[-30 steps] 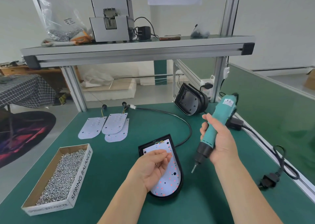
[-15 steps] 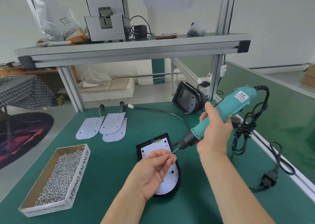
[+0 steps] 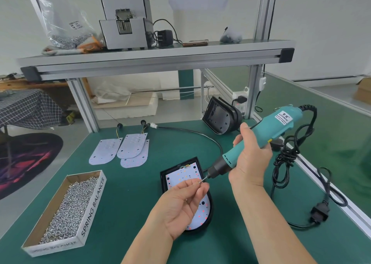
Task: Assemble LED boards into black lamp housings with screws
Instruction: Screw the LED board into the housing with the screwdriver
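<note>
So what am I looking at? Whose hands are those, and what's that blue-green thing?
There is no robot here. The camera sits on a person's head and looks down at their own two hands. The right hand grips a teal electric screwdriver, a tool that spins screws in. The left hand pinches a tiny silver screw at the tool's tip. Under them, on the green table, lies a black lamp housing with a white LED board inside. To the left are a cardboard box of screws and three spare white boards. Another black housing stands tilted at the back.
</note>
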### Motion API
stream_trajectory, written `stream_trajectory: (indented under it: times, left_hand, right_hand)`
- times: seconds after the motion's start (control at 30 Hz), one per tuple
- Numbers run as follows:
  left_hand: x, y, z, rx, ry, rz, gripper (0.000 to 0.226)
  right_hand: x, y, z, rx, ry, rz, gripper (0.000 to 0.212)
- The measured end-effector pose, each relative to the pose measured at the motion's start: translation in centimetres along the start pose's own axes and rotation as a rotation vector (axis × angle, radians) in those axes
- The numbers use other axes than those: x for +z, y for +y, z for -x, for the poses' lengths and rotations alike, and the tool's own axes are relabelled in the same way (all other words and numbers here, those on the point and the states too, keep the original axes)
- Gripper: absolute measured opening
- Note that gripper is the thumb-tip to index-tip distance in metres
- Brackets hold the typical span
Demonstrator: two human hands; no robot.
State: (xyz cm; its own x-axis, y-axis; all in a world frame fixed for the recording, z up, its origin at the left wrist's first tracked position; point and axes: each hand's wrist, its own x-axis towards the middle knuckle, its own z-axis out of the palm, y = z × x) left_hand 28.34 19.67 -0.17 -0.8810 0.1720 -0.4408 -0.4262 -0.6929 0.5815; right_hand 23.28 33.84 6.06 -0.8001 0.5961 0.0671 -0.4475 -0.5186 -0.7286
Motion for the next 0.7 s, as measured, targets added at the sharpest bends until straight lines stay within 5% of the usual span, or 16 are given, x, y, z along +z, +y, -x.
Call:
stream_trajectory:
  times: [0.27,0.5,0.7]
  left_hand:
    - [0.1,-0.1,0.3,0.063,0.003,-0.058,0.007]
    - [0.6,-1.7,0.1,0.323,0.030,-0.131,0.020]
    - [-0.1,-1.3,0.0,0.336,0.011,-0.233,0.015]
  right_hand:
    - [0.0,0.2,0.1,-0.005,0.013,0.008,0.022]
    - [0.2,0.6,0.4,-0.040,0.075,0.048,0.022]
    - [0.0,1.0,0.0,-0.010,0.091,0.069,0.022]
